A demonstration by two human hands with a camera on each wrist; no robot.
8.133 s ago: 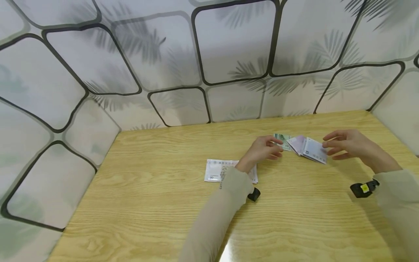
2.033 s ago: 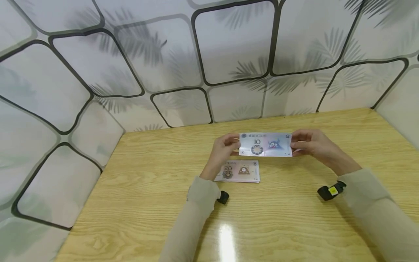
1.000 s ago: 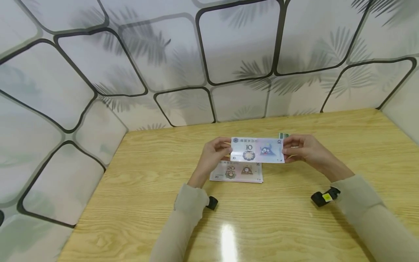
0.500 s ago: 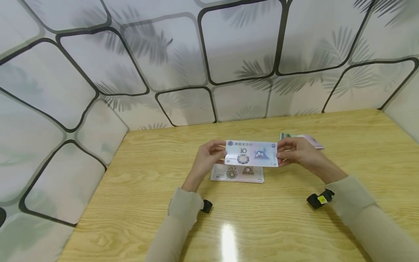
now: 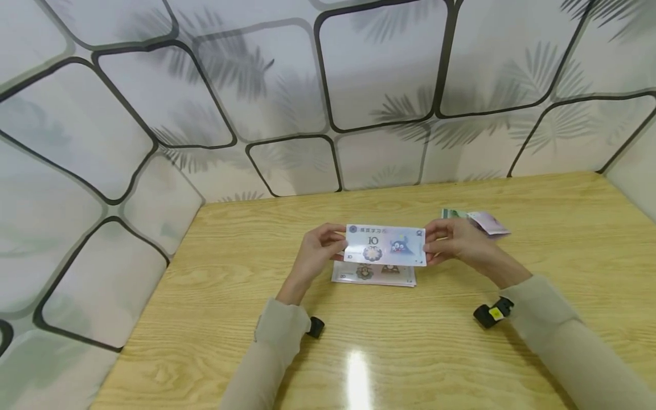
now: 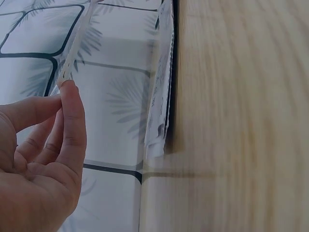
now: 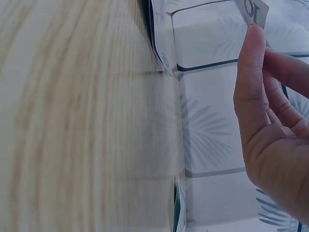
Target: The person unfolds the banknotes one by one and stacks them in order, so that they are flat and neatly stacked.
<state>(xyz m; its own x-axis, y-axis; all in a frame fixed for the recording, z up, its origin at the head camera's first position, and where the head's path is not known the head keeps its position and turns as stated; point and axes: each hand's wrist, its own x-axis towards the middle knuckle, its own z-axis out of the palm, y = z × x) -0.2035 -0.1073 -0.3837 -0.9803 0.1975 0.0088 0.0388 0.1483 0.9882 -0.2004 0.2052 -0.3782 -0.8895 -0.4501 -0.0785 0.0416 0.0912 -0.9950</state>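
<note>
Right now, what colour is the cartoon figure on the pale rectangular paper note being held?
The cartoon figure is blue, clearest in the head view.

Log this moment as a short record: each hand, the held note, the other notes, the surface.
left hand: pinches the left end of the 10 note
right hand: pinches its right end
10 note: face toward the head camera, raised off the table
stack: top note marked 20, partly hidden by the 10 note
beyond right hand: green note, pink note
surface: wood-grain table

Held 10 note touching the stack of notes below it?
Apart. The left wrist view shows a clear gap, with wall visible between the 10 note and the stack.
</note>
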